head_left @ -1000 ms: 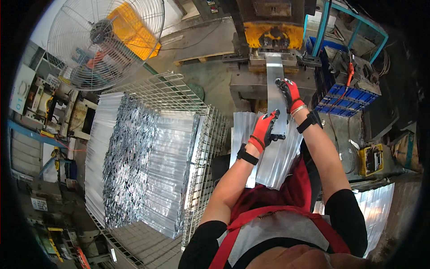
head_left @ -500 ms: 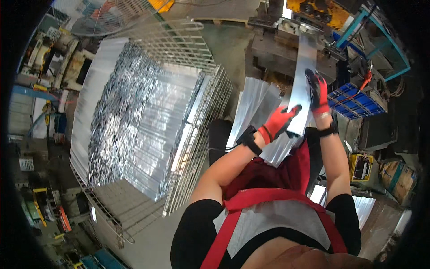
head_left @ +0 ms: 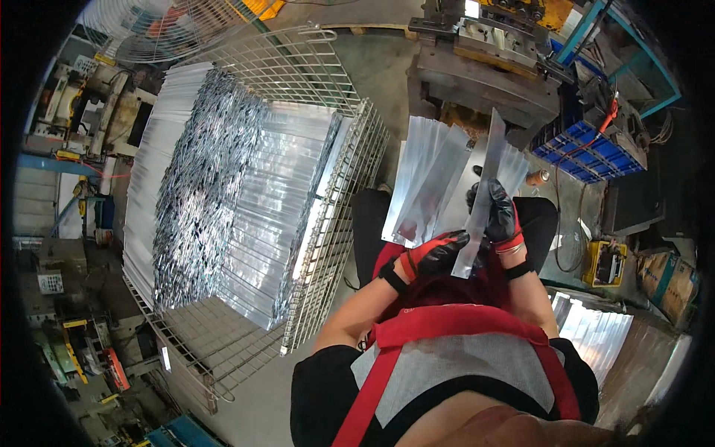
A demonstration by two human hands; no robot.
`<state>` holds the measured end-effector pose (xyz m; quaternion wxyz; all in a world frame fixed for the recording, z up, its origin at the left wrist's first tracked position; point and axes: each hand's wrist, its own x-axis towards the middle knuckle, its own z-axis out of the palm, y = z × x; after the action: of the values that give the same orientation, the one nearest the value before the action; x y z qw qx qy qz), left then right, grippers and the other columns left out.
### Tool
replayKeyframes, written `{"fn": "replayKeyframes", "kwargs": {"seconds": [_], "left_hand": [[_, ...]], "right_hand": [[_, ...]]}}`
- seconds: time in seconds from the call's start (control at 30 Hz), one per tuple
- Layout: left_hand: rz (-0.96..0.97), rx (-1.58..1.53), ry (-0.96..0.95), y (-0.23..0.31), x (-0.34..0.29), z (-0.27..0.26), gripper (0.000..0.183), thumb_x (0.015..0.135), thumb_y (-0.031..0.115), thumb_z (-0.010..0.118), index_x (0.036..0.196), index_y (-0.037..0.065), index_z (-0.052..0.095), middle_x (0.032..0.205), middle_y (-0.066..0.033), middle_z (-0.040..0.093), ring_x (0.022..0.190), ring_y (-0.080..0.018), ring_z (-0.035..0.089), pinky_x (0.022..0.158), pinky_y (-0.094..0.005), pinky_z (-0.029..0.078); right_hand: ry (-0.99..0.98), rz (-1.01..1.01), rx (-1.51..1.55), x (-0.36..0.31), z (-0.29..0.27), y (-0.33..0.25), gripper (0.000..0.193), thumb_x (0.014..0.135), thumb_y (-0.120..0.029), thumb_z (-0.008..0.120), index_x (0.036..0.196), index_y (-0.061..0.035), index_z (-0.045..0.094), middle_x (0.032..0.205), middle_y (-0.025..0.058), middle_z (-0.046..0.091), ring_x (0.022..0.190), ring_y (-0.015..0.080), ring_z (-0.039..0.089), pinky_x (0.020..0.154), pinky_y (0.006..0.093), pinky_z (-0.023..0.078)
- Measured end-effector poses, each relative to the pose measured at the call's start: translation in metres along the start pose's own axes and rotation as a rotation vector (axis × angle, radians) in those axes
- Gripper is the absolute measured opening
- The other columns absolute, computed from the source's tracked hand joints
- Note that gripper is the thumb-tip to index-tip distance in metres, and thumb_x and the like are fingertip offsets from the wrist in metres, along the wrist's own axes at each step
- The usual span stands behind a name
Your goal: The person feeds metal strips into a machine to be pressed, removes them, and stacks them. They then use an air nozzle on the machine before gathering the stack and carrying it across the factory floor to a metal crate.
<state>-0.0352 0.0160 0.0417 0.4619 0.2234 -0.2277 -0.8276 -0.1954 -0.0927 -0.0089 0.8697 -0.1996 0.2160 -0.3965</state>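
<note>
A long, flat, shiny metal strip (head_left: 485, 190) stands tilted in front of my lap, turned nearly edge-on. My right hand (head_left: 500, 217), in a red and black glove, is wrapped around its middle, with dark fingertips showing past the strip's left side. Lower down, my left hand (head_left: 438, 255) in a matching glove has its fingers closed together at the strip's lower left edge; its thumb's grip is partly hidden. Just beyond my hands lies a fanned pile of similar metal strips (head_left: 424, 175), some of it behind the held one.
At left stands a wire cage (head_left: 328, 246) filled with stacked metal strips (head_left: 253, 223). A heavy machine (head_left: 484, 78) is ahead, with a blue crate (head_left: 585, 153) to its right. More strips (head_left: 592, 331) lie at lower right, near a yellow basket (head_left: 607, 264).
The held strip has come back toward me from the machine and turned from its broad face to nearly edge-on. Both hands have drawn nearer my body.
</note>
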Motion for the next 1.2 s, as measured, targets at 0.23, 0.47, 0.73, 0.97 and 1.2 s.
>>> {"fn": "replayKeyframes", "kwargs": {"seconds": [0.23, 0.47, 0.73, 0.97, 1.2], "left_hand": [[0.036, 1.219, 0.475, 0.003, 0.001, -0.03, 0.058, 0.069, 0.043, 0.067, 0.103, 0.0, 0.048, 0.086, -0.0104, 0.059, 0.076, -0.0184, 0.059, 0.064, -0.0318, 0.046], [-0.1, 2.056, 0.839, -0.006, 0.008, -0.086, 0.077, 0.058, 0.05, 0.068, 0.108, 0.0, 0.038, 0.088, -0.0159, 0.052, 0.074, -0.0283, 0.058, 0.059, -0.0382, 0.047], [0.036, 2.064, 1.129, 0.033, -0.019, -0.093, 0.073, 0.052, 0.054, 0.07, 0.096, 0.004, 0.042, 0.084, -0.0163, 0.052, 0.075, -0.0304, 0.056, 0.06, -0.0405, 0.046], [-0.145, 1.514, 1.278, -0.014, -0.003, -0.126, 0.09, 0.043, 0.057, 0.074, 0.101, -0.006, 0.045, 0.091, -0.0267, 0.054, 0.084, -0.0385, 0.056, 0.072, -0.0429, 0.046], [-0.185, 0.796, 1.22, -0.034, -0.034, -0.138, 0.105, 0.045, 0.051, 0.076, 0.122, -0.004, 0.029, 0.109, -0.0255, 0.046, 0.095, -0.0341, 0.053, 0.081, -0.0412, 0.044]], "right_hand": [[0.216, -0.168, -0.639, 0.005, -0.003, 0.0, 0.043, 0.086, -0.031, 0.048, 0.119, -0.0043, 0.044, 0.097, 0.0105, 0.059, 0.089, 0.0196, 0.057, 0.079, 0.0315, 0.043], [0.158, -0.402, -1.357, 0.015, 0.012, 0.028, 0.044, 0.077, -0.017, 0.057, 0.12, -0.0128, 0.046, 0.099, 0.0058, 0.057, 0.086, 0.0164, 0.053, 0.076, 0.0274, 0.041], [-0.146, -0.462, -2.09, 0.056, 0.021, 0.074, 0.054, 0.066, -0.033, 0.06, 0.113, -0.0094, 0.048, 0.109, 0.0114, 0.052, 0.103, 0.0287, 0.047, 0.087, 0.0407, 0.037], [-0.186, -0.394, -2.048, 0.052, -0.027, 0.066, 0.063, 0.068, -0.025, 0.067, 0.122, -0.0049, 0.041, 0.117, 0.02, 0.045, 0.105, 0.0351, 0.045, 0.089, 0.04, 0.038], [-0.187, -0.357, -2.111, 0.045, -0.008, 0.079, 0.064, 0.072, -0.03, 0.065, 0.125, -0.0074, 0.037, 0.12, 0.0213, 0.042, 0.11, 0.0366, 0.041, 0.092, 0.0405, 0.035]]}}
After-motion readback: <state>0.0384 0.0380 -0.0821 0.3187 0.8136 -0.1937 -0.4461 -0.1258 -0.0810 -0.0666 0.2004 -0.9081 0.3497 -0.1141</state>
